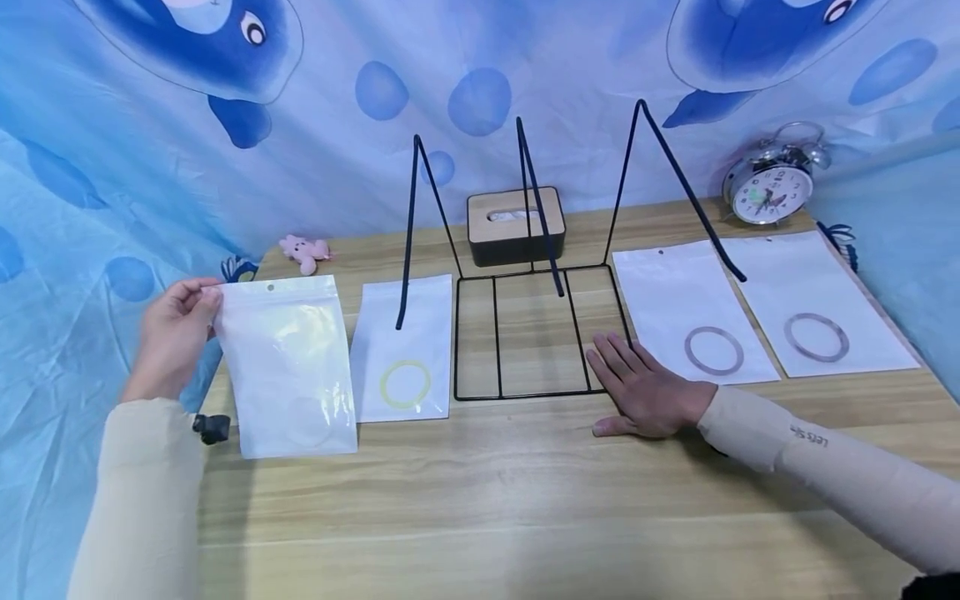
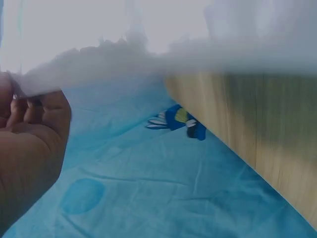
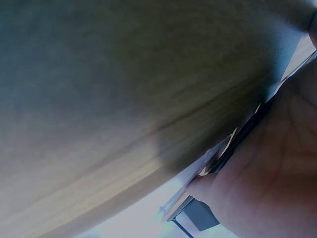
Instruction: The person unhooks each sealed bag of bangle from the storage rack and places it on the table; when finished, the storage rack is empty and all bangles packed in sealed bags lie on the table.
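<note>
My left hand pinches a white zip pouch by its upper left corner. The pouch hangs raised over the left part of the table, and a faint ring shows near its bottom. In the left wrist view the pouch is a bright blur above the curled fingers. My right hand lies with its fingers spread at the front right corner of a black wire rack. Three bent prongs rise from that rack. A second pouch with a yellow ring lies left of the rack, partly behind the held one.
Right of the rack lie two white pouches, a nearer one and a farther one, each with a purplish ring. A tissue box, an alarm clock and a pink toy stand along the table's back edge.
</note>
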Demonstrator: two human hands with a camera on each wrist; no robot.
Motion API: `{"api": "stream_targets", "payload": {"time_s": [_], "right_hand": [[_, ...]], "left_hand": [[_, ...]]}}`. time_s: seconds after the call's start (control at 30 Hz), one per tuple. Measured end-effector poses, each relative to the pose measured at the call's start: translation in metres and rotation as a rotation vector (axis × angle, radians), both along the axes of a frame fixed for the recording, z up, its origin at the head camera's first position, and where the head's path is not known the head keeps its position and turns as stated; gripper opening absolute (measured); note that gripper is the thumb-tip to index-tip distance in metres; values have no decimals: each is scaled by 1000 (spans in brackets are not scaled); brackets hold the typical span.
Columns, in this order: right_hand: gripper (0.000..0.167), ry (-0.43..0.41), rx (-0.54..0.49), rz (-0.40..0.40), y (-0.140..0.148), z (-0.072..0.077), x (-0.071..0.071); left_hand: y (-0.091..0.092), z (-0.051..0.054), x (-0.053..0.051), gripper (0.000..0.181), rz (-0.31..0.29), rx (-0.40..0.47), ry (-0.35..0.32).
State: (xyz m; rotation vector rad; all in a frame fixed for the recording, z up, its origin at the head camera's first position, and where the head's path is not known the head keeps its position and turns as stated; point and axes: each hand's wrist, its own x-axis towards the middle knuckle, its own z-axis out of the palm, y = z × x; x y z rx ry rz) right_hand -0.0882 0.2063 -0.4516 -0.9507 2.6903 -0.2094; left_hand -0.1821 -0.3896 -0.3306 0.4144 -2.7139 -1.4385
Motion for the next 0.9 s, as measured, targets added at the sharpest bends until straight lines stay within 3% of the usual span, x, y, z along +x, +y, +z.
{"api": "stream_targets", "payload": {"time_s": [0.3, 0.47, 0.7, 0.8, 0.9], "right_hand": [[102, -34, -21, -25, 2, 3, 4], [104, -36, -47, -12, 2, 6, 7], [102, -21, -72, -4, 2, 8, 10], [103, -9, -45, 5, 3, 6, 10], [103, -7, -93, 6, 4, 8, 11]], "left_hand": [[-7, -19, -37, 50, 24, -11, -70], [-10, -33, -54, 53, 77, -10, -141], [-10, -45, -70, 69, 148, 77, -255], [-10, -48, -74, 71, 171, 81, -300], [-10, -54, -79, 67, 188, 60, -312]]}}
